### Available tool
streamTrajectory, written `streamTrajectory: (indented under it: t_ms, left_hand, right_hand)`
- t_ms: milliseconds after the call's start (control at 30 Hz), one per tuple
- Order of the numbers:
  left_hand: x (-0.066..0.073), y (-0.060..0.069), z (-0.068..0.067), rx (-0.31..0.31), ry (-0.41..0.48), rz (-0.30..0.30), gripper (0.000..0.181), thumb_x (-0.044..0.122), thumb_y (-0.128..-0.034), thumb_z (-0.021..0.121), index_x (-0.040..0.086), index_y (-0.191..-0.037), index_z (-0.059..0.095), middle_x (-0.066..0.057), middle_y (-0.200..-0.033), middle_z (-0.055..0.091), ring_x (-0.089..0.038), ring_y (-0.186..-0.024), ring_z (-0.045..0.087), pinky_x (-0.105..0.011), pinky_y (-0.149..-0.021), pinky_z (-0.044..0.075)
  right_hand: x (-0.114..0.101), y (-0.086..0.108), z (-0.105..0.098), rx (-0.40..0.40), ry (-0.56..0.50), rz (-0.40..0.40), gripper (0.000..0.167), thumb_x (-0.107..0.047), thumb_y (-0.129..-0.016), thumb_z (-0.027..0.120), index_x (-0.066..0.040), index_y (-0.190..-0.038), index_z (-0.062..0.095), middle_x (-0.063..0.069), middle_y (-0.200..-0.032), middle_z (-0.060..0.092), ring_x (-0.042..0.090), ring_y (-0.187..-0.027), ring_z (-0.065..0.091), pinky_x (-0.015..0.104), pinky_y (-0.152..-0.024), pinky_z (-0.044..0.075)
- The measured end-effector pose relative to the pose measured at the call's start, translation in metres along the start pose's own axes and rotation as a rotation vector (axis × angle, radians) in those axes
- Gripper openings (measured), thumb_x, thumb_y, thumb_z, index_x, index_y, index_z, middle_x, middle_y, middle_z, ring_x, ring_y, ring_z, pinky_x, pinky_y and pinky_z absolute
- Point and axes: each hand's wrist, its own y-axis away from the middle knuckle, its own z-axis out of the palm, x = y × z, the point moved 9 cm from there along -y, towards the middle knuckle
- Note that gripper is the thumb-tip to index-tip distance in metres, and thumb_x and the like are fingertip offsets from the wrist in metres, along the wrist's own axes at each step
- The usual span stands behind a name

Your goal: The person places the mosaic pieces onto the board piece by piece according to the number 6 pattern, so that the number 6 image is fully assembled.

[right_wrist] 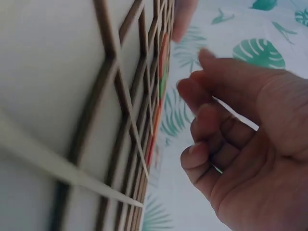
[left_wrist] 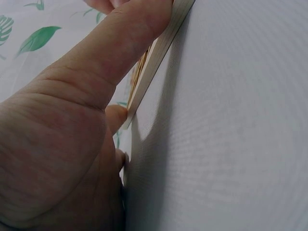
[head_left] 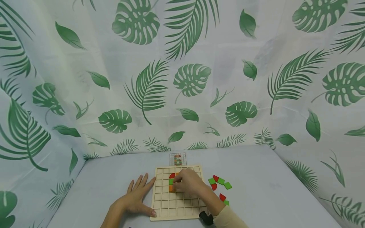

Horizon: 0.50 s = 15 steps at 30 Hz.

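A wooden grid board (head_left: pixel 165 204) lies on the table. Near its upper middle sit a red rounded tile (head_left: pixel 172 175), a green square tile (head_left: pixel 171 181) and an orange tile (head_left: pixel 172 188), with another orange piece partly covered. My right hand (head_left: pixel 188 182) is over the board beside these tiles. In the right wrist view its fingers (right_wrist: pixel 207 118) are loosely bent, apart from the board, with no piece visible between them. My left hand (head_left: pixel 135 198) spreads its fingers at the board's left side. Its thumb (left_wrist: pixel 120 43) and index fingertip touch the board's edge.
Right of the board lie several loose red and green tiles, among them a green square (head_left: pixel 227 185) and a red rounded piece (head_left: pixel 222 197). A gridded pattern card (head_left: pixel 172 160) lies behind the board. Leaf-printed cloth (head_left: pixel 199 126) hangs around the table.
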Motion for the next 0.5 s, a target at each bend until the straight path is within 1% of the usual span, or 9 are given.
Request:
streamTrajectory:
  t_ms: [133,200,367,500]
  left_hand:
    - [-0.001,-0.001,0.000,0.000,-0.002,-0.007,0.139,0.075,-0.0560,0.089,0.024,-0.167,0.023,-0.021,-0.175,0.002,-0.046,-0.161,-0.005,-0.073,-0.124,-0.008]
    - [-0.001,-0.001,0.000,0.001,-0.005,-0.009,0.139,0.075,-0.0557,0.089,0.024,-0.167,0.024,-0.020,-0.175,0.002,-0.046,-0.161,-0.005,-0.073,-0.124,-0.007]
    - [-0.002,-0.002,0.001,0.004,-0.005,-0.009,0.139,0.075,-0.0552,0.089,0.024,-0.167,0.024,-0.020,-0.175,0.002,-0.046,-0.161,-0.005,-0.073,-0.124,-0.007]
    - [-0.002,-0.002,0.001,0.003,-0.008,-0.005,0.139,0.076,-0.0556,0.089,0.024,-0.167,0.024,-0.020,-0.175,0.003,-0.046,-0.161,-0.004,-0.073,-0.123,-0.007]
  right_hand:
    - [0.000,0.002,-0.015,0.038,-0.030,-0.005,0.021,-0.020,-0.089,0.083,-0.007,-0.106,0.083,-0.002,-0.093,0.080,0.003,-0.075,0.063,0.021,-0.061,0.051]
    - [0.002,0.003,-0.023,0.053,-0.035,-0.001,0.025,-0.020,-0.090,0.082,-0.006,-0.111,0.081,0.002,-0.098,0.080,0.004,-0.077,0.064,0.022,-0.062,0.052]
    - [0.007,0.007,-0.040,0.083,-0.043,0.003,0.028,-0.020,-0.090,0.082,-0.008,-0.115,0.080,0.010,-0.109,0.079,0.010,-0.079,0.065,0.024,-0.063,0.053]
    - [0.013,0.010,-0.053,0.104,-0.056,0.014,0.030,-0.021,-0.090,0.082,-0.009,-0.118,0.079,0.011,-0.111,0.078,0.014,-0.082,0.068,0.027,-0.065,0.055]
